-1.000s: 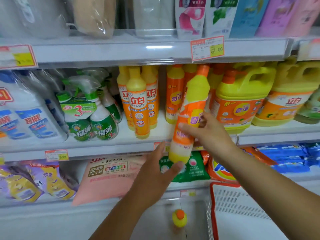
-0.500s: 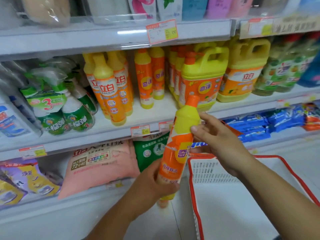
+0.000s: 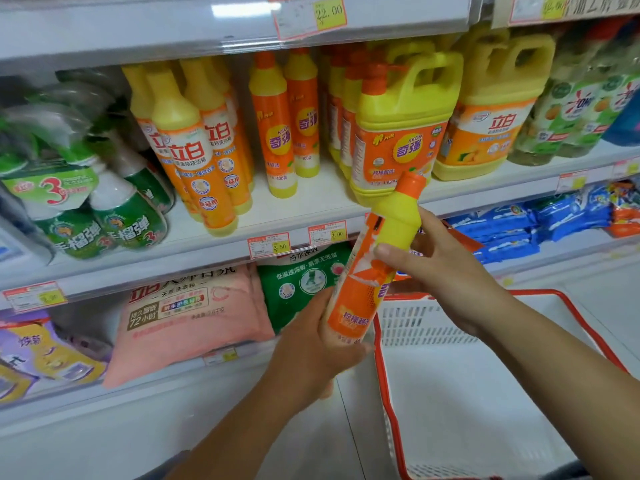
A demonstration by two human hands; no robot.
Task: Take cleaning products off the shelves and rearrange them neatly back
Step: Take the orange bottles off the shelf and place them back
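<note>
We log the bottle (image 3: 367, 289) as smooth yellow plastic with a glossy orange film label | basket (image 3: 415, 327) as white moulded plastic lattice, matt, red-rimmed | shelf (image 3: 311, 202) as smooth white, matt | price tag (image 3: 268, 244) as paper behind a clear shiny strip | pink pouch (image 3: 194, 317) as soft creased film with a sheen, we note

The white metal middle shelf (image 3: 311, 209) is carrying, left to right, green trigger spray bottles (image 3: 128, 220), tall yellow-and-orange plastic bottles (image 3: 194, 157), two slimmer orange bottles (image 3: 277, 133), big yellow handled jugs (image 3: 398, 133) and clear green-labelled bottles (image 3: 561, 112). The lower shelf (image 3: 156, 386) is holding purple pouches (image 3: 41, 351), a pink bag (image 3: 187, 317), a green bag (image 3: 304, 275) and blue packs (image 3: 512, 230).
</note>
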